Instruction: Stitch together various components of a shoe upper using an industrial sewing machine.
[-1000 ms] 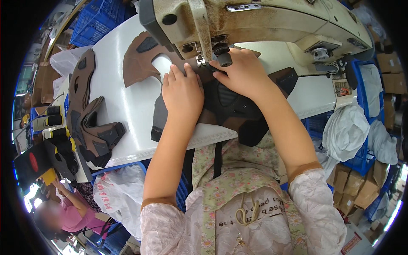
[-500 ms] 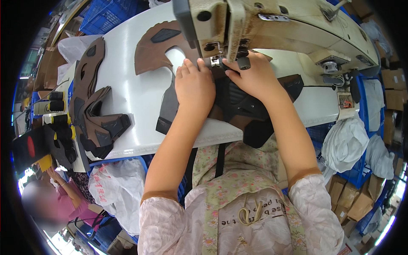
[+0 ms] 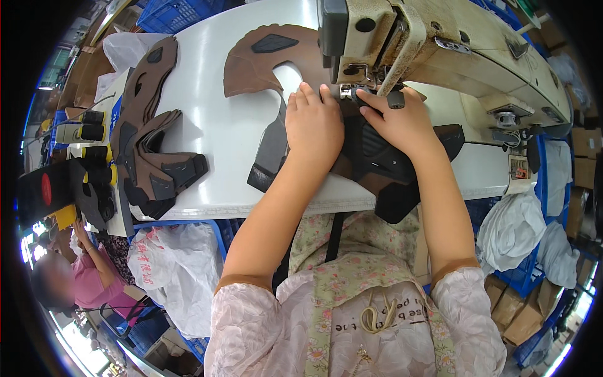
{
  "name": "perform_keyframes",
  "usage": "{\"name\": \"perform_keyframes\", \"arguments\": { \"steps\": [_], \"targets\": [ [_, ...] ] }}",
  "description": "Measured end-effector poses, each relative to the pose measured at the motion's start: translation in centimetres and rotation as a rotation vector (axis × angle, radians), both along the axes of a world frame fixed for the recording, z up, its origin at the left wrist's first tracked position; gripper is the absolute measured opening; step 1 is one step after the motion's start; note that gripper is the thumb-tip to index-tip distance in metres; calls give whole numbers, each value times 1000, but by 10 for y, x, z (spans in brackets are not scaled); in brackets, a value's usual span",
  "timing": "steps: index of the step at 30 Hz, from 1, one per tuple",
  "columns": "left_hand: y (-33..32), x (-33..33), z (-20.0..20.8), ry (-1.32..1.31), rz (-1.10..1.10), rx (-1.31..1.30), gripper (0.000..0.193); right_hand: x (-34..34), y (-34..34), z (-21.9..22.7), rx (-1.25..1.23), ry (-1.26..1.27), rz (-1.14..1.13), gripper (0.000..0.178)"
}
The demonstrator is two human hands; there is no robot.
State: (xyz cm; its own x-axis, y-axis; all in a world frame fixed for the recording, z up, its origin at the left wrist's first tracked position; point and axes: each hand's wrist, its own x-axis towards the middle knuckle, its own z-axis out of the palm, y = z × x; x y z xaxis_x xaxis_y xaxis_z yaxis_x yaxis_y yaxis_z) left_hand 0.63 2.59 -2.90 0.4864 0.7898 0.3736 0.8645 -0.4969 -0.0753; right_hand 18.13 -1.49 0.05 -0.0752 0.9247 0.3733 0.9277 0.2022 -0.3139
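A brown and black shoe upper (image 3: 259, 70) lies flat on the white sewing table, partly under the head of a sewing machine (image 3: 402, 47). My left hand (image 3: 316, 125) rests palm down on it, fingers stretched toward the far side, left of the presser foot (image 3: 347, 91). Close on the right of that foot is my right hand (image 3: 405, 122), its thumb and forefinger pointing left, apart, over the black part of the upper. The machine hides some of its other fingers. A black end of the upper (image 3: 397, 200) hangs over the table's near edge.
Several similar uppers (image 3: 147, 125) lie stacked on the left of the table (image 3: 201, 56). Beyond them stand black and yellow thread spools (image 3: 93, 132). White bags (image 3: 173, 273) fill a blue crate at lower left. A person in pink (image 3: 97, 276) sits far left.
The whole view has shifted, so machine, table and hands appear farther right. Both hands remain on the upper beside the presser foot; against the machine, the upper has hardly moved.
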Motion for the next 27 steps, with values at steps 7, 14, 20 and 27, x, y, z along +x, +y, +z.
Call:
{"name": "perform_keyframes", "arguments": {
  "steps": [7, 14, 20, 27],
  "targets": [
    [0, 0, 0, 13, 5, -10, 42, -1, -1, 8, -98, -92, 4, 27],
    [1, -3, -1, -54, -2, -42, 43, 1, -1, 15, -181, -28, -16, 28],
    [9, -11, 1, -188, -67, -125, 40, 20, 2, 11, -261, 129, 38, 30],
    [32, -27, 7, -183, -242, -119, 32, 1, -16, 7, -66, 55, 119, 35]
  ]
}}
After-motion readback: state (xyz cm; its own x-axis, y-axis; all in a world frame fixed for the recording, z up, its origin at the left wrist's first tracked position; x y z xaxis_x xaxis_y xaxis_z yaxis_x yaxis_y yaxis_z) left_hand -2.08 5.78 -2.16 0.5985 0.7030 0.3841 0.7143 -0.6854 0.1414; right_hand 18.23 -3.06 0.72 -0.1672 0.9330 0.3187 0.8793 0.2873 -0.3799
